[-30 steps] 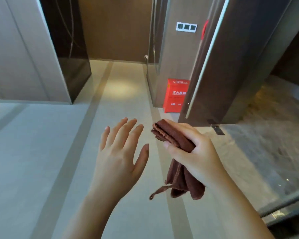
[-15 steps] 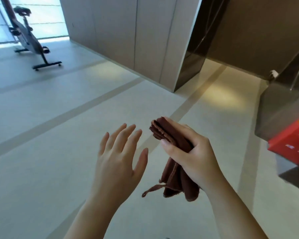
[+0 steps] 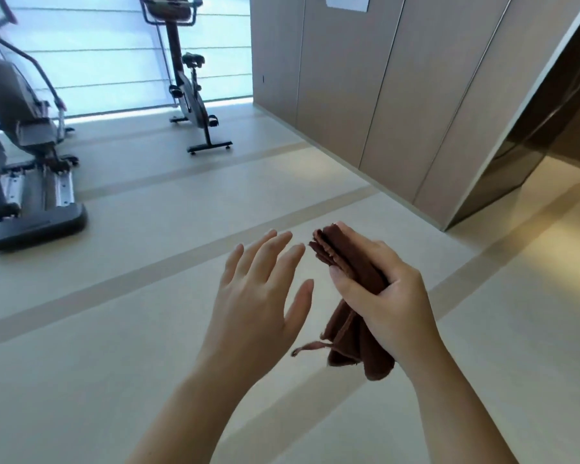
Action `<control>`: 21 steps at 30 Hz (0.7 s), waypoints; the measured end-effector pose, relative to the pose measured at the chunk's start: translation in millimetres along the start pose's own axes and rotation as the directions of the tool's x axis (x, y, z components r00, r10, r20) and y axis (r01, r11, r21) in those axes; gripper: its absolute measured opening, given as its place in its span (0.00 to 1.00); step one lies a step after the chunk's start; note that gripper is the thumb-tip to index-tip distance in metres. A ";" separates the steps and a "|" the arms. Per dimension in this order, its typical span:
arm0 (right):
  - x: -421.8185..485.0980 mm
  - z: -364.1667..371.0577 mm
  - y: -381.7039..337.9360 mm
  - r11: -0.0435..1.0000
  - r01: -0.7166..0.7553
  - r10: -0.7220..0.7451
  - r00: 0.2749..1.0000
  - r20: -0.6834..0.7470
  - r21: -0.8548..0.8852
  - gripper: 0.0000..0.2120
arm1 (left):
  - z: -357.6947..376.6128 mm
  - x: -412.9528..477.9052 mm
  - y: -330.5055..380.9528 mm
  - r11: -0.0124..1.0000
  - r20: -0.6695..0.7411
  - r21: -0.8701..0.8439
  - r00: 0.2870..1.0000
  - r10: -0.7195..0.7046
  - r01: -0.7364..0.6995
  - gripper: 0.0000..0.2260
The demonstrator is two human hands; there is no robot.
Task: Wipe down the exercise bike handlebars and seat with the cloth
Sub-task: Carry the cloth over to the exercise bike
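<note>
My right hand (image 3: pixel 379 296) grips a folded dark brown cloth (image 3: pixel 345 326), whose loose end and a thin strap hang below the fist. Just left of the cloth, my left hand (image 3: pixel 262 296) is held flat with straight, spread fingers and touches nothing. An upright exercise bike (image 3: pixel 190 95) stands far ahead by the bright window, with its black seat (image 3: pixel 193 58) and its handlebars (image 3: pixel 168 10) at the frame's top edge. Both hands are well short of the bike.
An elliptical trainer (image 3: pixel 27 155) stands at the left on the pale floor. A beige panelled wall (image 3: pixel 382 95) runs along the right, ending in a dark doorway (image 3: pixel 549 128). Open floor lies between me and the bike.
The view has swung left from the corridor and red box to the gym machines, and the bike now appears closer. Both hands keep their pose, the right still holding the cloth.
</note>
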State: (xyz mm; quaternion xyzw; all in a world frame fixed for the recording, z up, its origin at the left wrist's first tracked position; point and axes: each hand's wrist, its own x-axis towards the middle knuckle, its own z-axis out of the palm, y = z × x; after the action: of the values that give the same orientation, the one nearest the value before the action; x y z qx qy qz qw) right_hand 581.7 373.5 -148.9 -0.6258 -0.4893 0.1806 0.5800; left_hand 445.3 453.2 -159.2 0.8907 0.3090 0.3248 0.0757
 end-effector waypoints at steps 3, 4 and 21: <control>57.9 15.8 17.2 1.000 0.021 -0.022 0.999 0.047 0.014 0.19 | 6.4 40.5 -31.8 0.998 -0.020 0.041 0.998 -0.055 0.056 0.19; 74.2 22.5 22.7 1.000 0.018 -0.020 0.998 0.065 0.019 0.19 | 8.9 50.8 -42.5 0.996 -0.026 0.049 0.997 -0.073 0.075 0.19; 368.2 223.3 93.3 0.992 -0.073 0.050 0.975 0.216 0.102 0.19 | 49.4 237.8 -326.2 0.974 -0.143 0.077 0.969 -0.200 0.213 0.18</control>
State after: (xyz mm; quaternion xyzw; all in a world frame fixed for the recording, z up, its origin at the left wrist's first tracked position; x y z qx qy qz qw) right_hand 609.9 812.8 -166.0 -0.5849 -0.5184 0.2912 0.5517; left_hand 454.9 859.2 -180.5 0.8323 0.4190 0.3599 0.0471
